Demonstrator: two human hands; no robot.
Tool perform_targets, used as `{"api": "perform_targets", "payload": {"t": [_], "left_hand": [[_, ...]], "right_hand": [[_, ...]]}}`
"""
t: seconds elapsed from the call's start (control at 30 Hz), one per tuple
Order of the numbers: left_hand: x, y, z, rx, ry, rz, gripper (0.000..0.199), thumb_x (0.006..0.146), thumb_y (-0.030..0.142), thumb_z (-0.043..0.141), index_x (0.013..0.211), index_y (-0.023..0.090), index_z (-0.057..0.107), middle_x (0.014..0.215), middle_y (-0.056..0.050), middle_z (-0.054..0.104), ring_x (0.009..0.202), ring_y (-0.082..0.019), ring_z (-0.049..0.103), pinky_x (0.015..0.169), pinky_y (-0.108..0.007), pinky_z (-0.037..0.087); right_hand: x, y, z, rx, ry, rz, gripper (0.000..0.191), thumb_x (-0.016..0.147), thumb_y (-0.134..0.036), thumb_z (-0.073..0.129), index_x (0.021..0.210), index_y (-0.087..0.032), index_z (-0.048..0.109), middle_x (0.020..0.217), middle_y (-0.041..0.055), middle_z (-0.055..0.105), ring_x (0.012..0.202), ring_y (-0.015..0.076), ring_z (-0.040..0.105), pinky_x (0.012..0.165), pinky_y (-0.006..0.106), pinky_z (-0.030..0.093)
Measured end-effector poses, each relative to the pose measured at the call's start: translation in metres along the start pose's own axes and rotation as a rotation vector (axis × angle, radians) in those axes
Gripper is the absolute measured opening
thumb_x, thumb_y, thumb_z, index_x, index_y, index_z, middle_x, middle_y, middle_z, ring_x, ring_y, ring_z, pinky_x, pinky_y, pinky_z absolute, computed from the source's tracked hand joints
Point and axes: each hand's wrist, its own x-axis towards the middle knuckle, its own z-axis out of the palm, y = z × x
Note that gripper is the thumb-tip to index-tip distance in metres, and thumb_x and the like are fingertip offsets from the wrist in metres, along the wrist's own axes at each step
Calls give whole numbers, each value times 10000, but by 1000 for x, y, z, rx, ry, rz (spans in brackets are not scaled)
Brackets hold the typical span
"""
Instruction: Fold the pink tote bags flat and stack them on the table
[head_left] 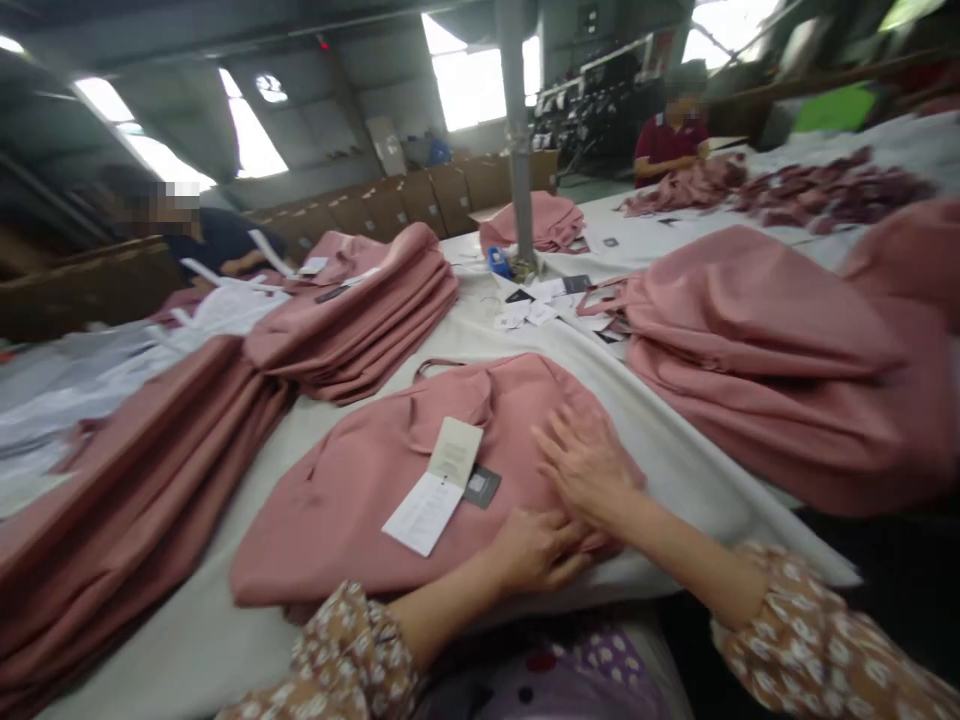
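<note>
Right hand (589, 465) open and flat, left hand (536, 550) with bent fingers, grip impossible to tell; both on one pink cloth item (352, 485) at near centre. On top, two pale tag panels (455, 453), one grey tag (481, 486). To left, two pink stacks (360, 315). Far away, several cardboard boxes (446, 195), contents hidden.

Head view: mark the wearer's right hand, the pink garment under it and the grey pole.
Right hand (586, 468), head view: back of hand.
Pink garment (352, 490), head view: its left half.
Grey pole (517, 130), head view: its shaft.
</note>
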Motion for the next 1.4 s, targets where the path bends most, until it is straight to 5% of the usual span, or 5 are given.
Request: {"api": "perform_targets", "payload": {"t": [0.2, 0.5, 0.63, 0.8, 1.4], "left_hand": [[5, -7, 7, -43, 59, 40, 341, 909, 409, 466, 882, 181, 718, 680, -25, 653, 641, -143, 622, 497, -251, 426], [-123, -48, -153, 305, 350, -621, 701, 910, 582, 400, 1469, 173, 298, 1491, -181, 318, 1389, -359, 225, 1114, -596, 186], [-191, -71, -117, 265, -81, -850, 758, 834, 711, 425, 1477, 368, 217, 1564, -148, 179, 1392, -475, 140, 1040, -716, 144], [-210, -76, -57, 298, -26, -921, 668, 860, 646, 452, 1453, 426, 236, 1587, -124, 68, 1408, -474, 58, 1055, -694, 108], [-206, -75, -68, 245, 36, -930, 637, 851, 653, 453, 1429, 446, 285, 1577, -91, 158, 1414, -444, 106, 1071, -671, 106]], "right_hand": [[-36, 40, 78, -151, -18, -94, 560, 941, -427, 265, 1414, -165, 411, 1510, 147, 323, 1374, 371, 280, 1055, 665, 184], [-36, 49, 81, -135, 63, -157, 656, 894, -575, 279, 1390, -179, 449, 1450, 152, 421, 1354, 376, 324, 1064, 677, 172], [-36, 48, 81, -153, 55, -154, 647, 874, -563, 355, 1388, -180, 446, 1442, 150, 433, 1341, 371, 346, 1054, 671, 198], [-35, 44, 77, -201, 43, -150, 666, 854, -575, 393, 1386, -180, 455, 1461, 143, 407, 1322, 382, 365, 1039, 665, 226], [74, -36, 6, -97, 74, -561, 686, 834, -39, 399, 1469, -275, 289, 1537, 128, 268, 1405, 308, 254, 1109, 584, 194]]}}
